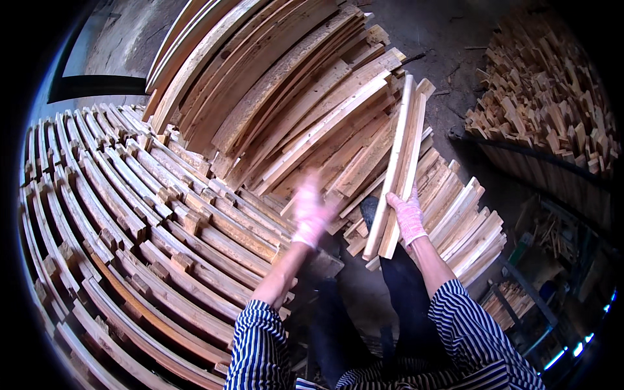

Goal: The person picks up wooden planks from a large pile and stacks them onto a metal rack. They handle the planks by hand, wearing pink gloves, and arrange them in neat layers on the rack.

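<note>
Two narrow wooden slats (398, 162) stand on a slant in my right hand (407, 218), which wears a pink glove and has its fingers wrapped round their lower half. My left hand (313, 209), gloved in pink too, is smeared by motion. It hovers left of the slats, apart from them, above the edge of the wood pile, and its finger position is unclear. Behind the held slats lies a heap of loose boards (325, 110) of mixed widths. A row of stacked slats (465, 221) lies just right of my right hand.
Layered wooden strips with small spacer blocks (169, 240) fill the left side. A large bin of short wood offcuts (546, 97) stands at the far right. My dark-clad legs (406, 299) are below, close to the slat stack. Metal framing (530, 289) sits at lower right.
</note>
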Tool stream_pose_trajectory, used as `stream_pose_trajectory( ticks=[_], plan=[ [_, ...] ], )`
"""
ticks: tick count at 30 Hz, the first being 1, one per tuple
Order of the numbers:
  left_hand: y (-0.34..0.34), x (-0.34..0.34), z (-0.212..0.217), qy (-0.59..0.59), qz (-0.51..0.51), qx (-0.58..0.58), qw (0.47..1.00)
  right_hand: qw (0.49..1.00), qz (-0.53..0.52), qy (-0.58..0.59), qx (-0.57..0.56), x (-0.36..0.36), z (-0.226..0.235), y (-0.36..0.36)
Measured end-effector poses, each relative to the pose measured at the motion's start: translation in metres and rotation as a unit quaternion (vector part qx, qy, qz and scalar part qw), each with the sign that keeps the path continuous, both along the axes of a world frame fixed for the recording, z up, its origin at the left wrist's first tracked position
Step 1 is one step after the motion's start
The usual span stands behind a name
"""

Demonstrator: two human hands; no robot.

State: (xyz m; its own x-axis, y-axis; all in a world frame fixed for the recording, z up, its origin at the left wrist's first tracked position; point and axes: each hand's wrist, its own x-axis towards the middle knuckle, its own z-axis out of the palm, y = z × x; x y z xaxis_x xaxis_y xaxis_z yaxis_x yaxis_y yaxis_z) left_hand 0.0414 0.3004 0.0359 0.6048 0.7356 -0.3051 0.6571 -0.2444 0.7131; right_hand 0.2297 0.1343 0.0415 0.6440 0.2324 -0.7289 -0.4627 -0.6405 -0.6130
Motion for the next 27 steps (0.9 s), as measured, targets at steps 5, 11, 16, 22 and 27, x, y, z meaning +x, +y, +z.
stream_pose_trajectory(
  ticks=[5, 11, 16, 22, 27],
  plan=[
    [0.103, -0.038, -0.052, 0.312, -0.037, 0.118, 0.942, 1.000, 0.002, -0.009, -0.010, -0.019, 0.007, 0.003],
    [0.073, -0.006, 0.024, 0.323, -0.156, -0.079, 0.930, 0.990, -0.036, -0.082, 0.108, -0.059, -0.009, -0.002],
    [-0.047, -0.015, 0.091, 0.086, -0.195, -0.176, 0.961, 0.971, -0.044, 0.082, 0.220, -0.067, -0.016, 0.021],
    [0.044, -0.039, 0.016, -0.054, 0.063, 0.031, 0.996, 0.857, -0.115, 0.412, 0.289, -0.032, 0.029, 0.015],
    [0.163, -0.075, -0.048, 0.436, 0.002, 0.097, 0.895, 0.883, -0.102, 0.376, 0.261, -0.035, 0.001, 0.004]
  ],
)
